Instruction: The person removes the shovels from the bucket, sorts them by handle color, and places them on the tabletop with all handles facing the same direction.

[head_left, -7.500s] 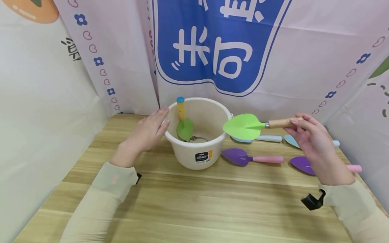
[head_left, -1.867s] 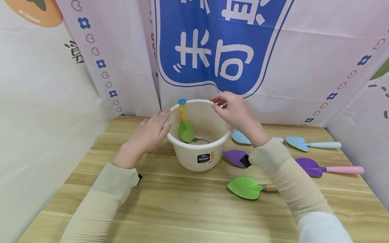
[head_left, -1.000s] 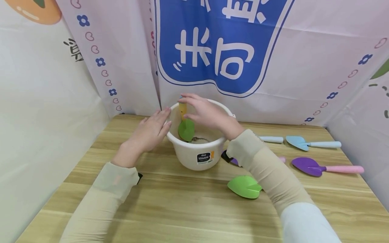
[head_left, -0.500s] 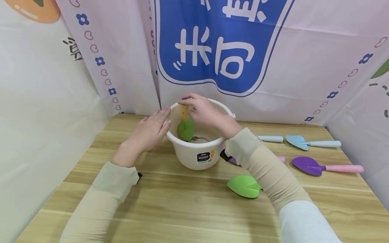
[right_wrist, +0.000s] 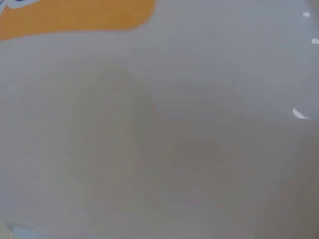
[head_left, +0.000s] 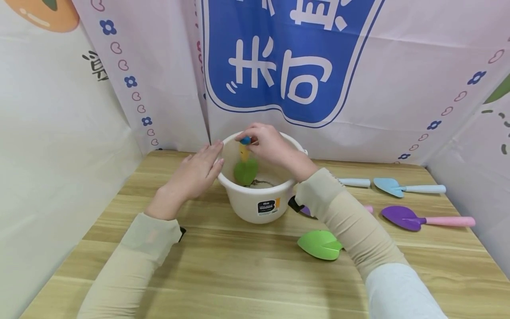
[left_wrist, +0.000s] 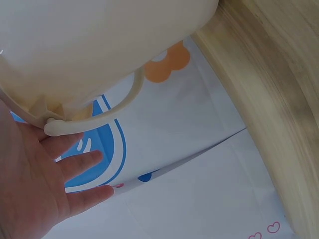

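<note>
A white plastic bucket [head_left: 259, 208] stands upright on the table. Inside it leans a small trowel with a green blade [head_left: 245, 172], a yellow handle and a blue end cap. My right hand [head_left: 271, 144] reaches over the bucket and pinches that handle near its cap. My left hand [head_left: 198, 170] rests with straight fingers against the left of the rim. In the left wrist view, the left hand's fingers [left_wrist: 82, 164] spread beside the bucket's carrying handle [left_wrist: 99, 119]. The bucket's wall [right_wrist: 159, 149] fills the right wrist view, so the right hand is hidden there.
A light green trowel [head_left: 320, 245] lies in front of the bucket, its handle hidden under my right sleeve. Rightward lie a purple trowel [head_left: 402, 218] with a pink handle and a light blue trowel [head_left: 388, 187]. Two more are partly covered by the arm. Printed cloth hangs behind.
My right hand laid the light green trowel on the table, moved over the bucket and took hold of the yellow handle. The handle's top has shifted slightly right. My left hand has stayed put.
</note>
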`<state>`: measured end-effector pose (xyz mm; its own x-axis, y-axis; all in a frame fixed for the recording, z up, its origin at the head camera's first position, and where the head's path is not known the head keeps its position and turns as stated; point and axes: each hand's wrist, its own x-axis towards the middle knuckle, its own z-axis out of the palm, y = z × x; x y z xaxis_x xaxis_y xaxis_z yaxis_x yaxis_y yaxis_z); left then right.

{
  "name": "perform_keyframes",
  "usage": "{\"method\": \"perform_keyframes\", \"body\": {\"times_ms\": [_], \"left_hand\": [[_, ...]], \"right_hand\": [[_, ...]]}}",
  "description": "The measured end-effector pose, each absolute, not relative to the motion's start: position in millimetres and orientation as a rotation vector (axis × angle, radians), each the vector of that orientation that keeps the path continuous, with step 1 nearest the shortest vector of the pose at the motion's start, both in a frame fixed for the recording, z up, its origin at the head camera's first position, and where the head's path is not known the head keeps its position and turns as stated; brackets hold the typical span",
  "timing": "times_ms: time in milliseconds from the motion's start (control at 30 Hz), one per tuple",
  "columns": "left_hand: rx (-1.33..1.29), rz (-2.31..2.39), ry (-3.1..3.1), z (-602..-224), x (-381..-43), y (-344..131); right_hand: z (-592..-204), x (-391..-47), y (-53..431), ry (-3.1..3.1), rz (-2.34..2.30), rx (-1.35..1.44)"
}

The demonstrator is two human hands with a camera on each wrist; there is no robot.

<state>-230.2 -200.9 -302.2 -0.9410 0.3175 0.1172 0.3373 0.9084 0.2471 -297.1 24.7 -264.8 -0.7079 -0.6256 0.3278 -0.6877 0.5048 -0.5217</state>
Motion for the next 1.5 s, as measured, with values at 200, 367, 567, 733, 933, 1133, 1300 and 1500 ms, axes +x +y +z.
{"method": "perform_keyframes", "body": {"times_ms": [200,367,567,733,933,1133,1300,1500], "left_hand": [[-0.511,-0.416,-2.999,-303,-230,-202],[-0.515,-0.412,-2.996,-304,-230,-202],[-0.522,-0.414,-2.990,-304,-230,-202],[-0.525,-0.411,-2.986,-302,-231,-202],[-0.527,-0.413,-2.987,-303,-231,-202],[-0.533,-0.409,-2.982,-304,-231,-202],[-0.537,-0.417,-2.980,-305,-231,-203],[-0.535,-0.415,-2.982,-304,-230,-202]], "right_hand": [[-265,-298,26,-2.663,0.953,1.132],[-267,-299,30,-2.632,0.960,1.079],[-264,-298,40,-2.500,1.035,1.078],[-264,-296,47,-2.410,1.075,1.081],[-264,-293,53,-2.335,1.160,1.092],[-264,-288,59,-2.224,1.281,1.079],[-264,-285,67,-2.142,1.325,1.044],[-261,-279,75,-2.095,1.384,0.969]]}}
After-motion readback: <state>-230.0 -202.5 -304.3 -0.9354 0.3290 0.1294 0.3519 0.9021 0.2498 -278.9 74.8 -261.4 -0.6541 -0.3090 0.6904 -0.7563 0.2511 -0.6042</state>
